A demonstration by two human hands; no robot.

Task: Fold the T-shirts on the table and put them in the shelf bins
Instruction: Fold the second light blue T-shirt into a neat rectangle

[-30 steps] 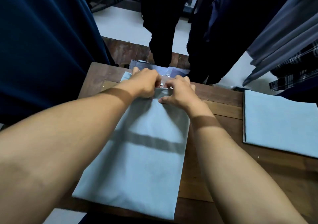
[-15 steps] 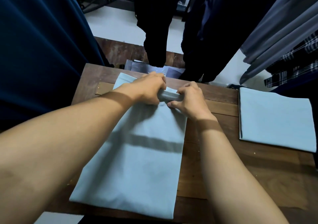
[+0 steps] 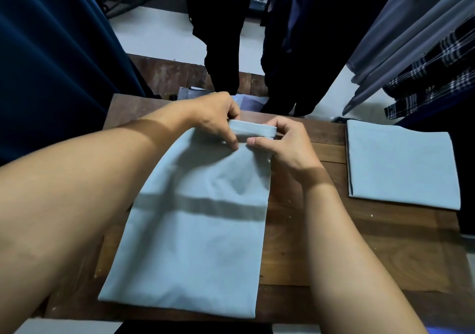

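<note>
Both hands meet at the centre of the frame. The left hand and the right hand each pinch the far edge of the light blue T-shirt, thumbs on the near side and fingers curled behind. That edge is raised off the wood and turned over into a narrow band between them. The rest of the shirt lies flat as a long strip running down to the lower centre, and the left forearm crosses its left side and hides that edge. It rests on the wooden table. At right, well apart, a second folded T-shirt lies square. Beyond the table's far edge, bluish flat packets peek out, half hidden by the left hand. Hanging clothes crowd the top: navy fabric upper left, black garments centre, grey garments and a plaid garment upper right.
</note>
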